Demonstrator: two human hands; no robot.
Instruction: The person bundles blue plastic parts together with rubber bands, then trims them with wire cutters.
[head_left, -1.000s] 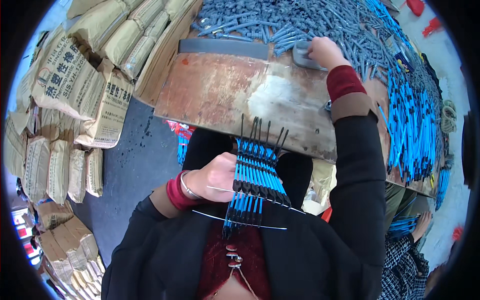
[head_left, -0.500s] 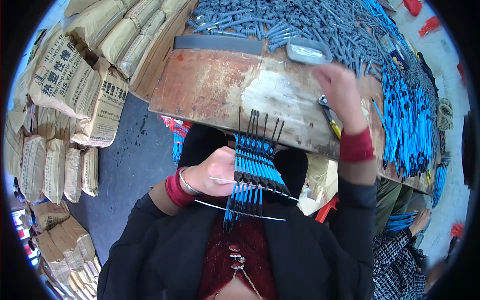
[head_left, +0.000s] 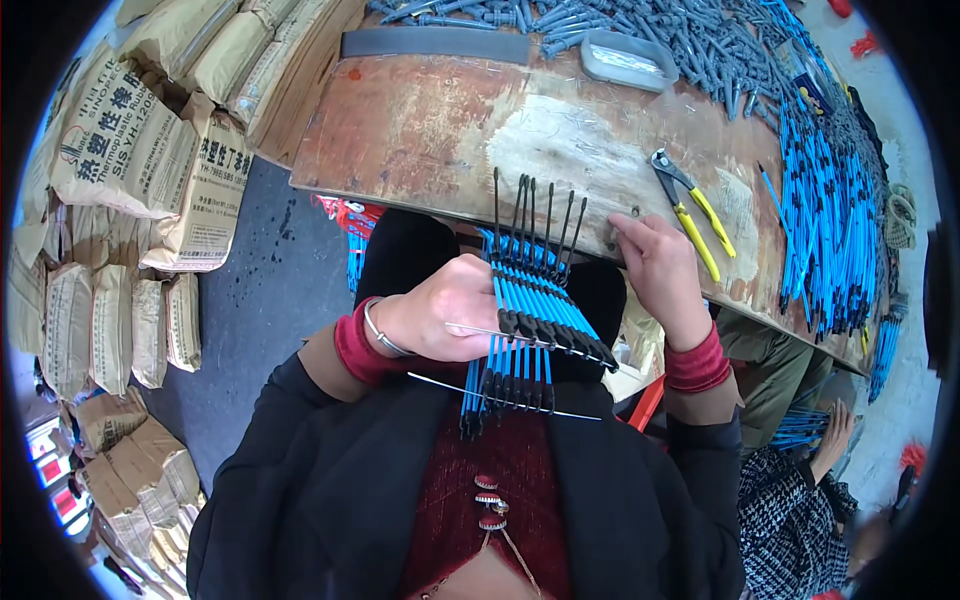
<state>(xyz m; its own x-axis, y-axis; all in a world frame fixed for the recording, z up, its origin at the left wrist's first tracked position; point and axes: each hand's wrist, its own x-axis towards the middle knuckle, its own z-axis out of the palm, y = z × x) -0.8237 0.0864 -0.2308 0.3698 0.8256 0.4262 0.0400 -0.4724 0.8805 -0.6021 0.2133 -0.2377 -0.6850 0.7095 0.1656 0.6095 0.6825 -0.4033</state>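
Grey tray (head_left: 628, 84), perhaps pins (head_left: 628, 64) inside, rods (head_left: 538, 298) held

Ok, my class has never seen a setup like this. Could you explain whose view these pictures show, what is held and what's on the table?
There is no machine: someone works bare-handed. Every picture comes from one wide fisheye camera worn on the head, looking down, so straight edges bend near the rim. The left hand holds a row of blue rods with black ends, crossed by thin pale wires. The right hand is at the table's near edge; whether it pinches something small, I cannot tell. On the worn wooden table lie yellow-handled pliers, a small tray, a grey strip, heaped grey pieces and more blue rods.
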